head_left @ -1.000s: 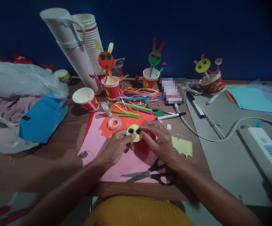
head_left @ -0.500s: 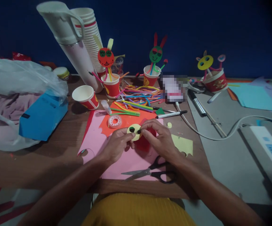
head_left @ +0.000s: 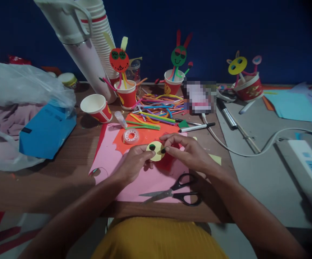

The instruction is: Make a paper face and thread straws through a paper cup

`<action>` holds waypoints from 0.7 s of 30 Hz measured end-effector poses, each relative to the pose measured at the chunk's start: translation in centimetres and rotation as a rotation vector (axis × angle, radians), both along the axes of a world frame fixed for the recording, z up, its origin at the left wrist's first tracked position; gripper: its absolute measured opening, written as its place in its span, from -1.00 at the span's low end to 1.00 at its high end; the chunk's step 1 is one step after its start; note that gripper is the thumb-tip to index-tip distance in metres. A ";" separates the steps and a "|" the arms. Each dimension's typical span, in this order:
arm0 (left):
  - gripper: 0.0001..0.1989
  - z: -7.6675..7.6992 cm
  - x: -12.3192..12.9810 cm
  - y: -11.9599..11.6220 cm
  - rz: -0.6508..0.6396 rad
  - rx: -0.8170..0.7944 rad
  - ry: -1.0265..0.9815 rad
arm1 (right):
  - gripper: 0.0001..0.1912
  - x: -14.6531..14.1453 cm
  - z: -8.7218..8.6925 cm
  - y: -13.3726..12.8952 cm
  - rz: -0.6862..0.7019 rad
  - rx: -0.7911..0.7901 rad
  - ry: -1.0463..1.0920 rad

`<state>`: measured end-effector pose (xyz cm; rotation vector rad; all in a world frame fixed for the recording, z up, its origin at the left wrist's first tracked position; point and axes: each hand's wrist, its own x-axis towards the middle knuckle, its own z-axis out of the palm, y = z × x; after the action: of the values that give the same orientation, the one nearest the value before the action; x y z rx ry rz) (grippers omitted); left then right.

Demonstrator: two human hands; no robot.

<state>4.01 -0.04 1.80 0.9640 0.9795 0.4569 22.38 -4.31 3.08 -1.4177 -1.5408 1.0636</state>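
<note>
A pale yellow paper disc [head_left: 156,155] is pinched at its left side by my left hand [head_left: 136,160]. One dark green oval lies on its upper left; a second dark piece [head_left: 163,150] sits at the right edge, by the fingertips of my right hand [head_left: 184,151]. The right fingers are pressed together on that dark piece. Below the hands, black-handled scissors [head_left: 170,193] lie with blades apart on pink paper [head_left: 134,187]. A tape roll [head_left: 131,136] rests on orange paper [head_left: 118,138] just beyond my left hand.
Paper cups with red [head_left: 119,60], green [head_left: 178,57] and yellow [head_left: 237,65] paper faces stand behind a pile of coloured sticks [head_left: 161,108]. Pens, a white cable [head_left: 226,153] and a power strip [head_left: 304,169] lie right. A flask [head_left: 86,68] and plastic bag [head_left: 18,86] are left.
The disc is turned slightly, and my right fingertips have shifted a little right along its edge. My right hand now covers more of the yellow paper scrap. The view has shifted slightly.
</note>
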 end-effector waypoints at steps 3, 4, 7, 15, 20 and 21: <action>-0.86 -0.2 0.0 0.0 -0.027 0.016 0.015 | -0.90 -0.1 0.0 -0.1 -0.017 0.003 -0.049; -0.86 -0.2 0.0 -0.1 -0.033 0.021 0.021 | -0.90 -0.2 -0.1 -0.1 -0.022 0.003 -0.061; -0.86 -0.2 0.0 -0.2 -0.048 0.038 0.035 | -0.89 -0.3 -0.4 -0.2 -0.038 0.008 -0.101; -0.85 -0.3 0.1 -0.3 -0.057 0.064 0.049 | -0.89 -0.5 -0.5 -0.3 -0.065 0.022 -0.154; -0.84 -0.2 0.1 -0.2 -0.055 0.058 0.047 | -0.90 -0.6 -0.7 -0.3 -0.074 0.034 -0.176; -0.84 -0.2 0.1 -0.2 -0.054 0.056 0.047 | -0.90 -0.7 -0.7 -0.3 -0.077 0.034 -0.177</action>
<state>4.15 -0.20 1.63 1.0537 0.9851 0.4197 21.73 -4.60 2.40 -1.5696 -1.6064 0.8819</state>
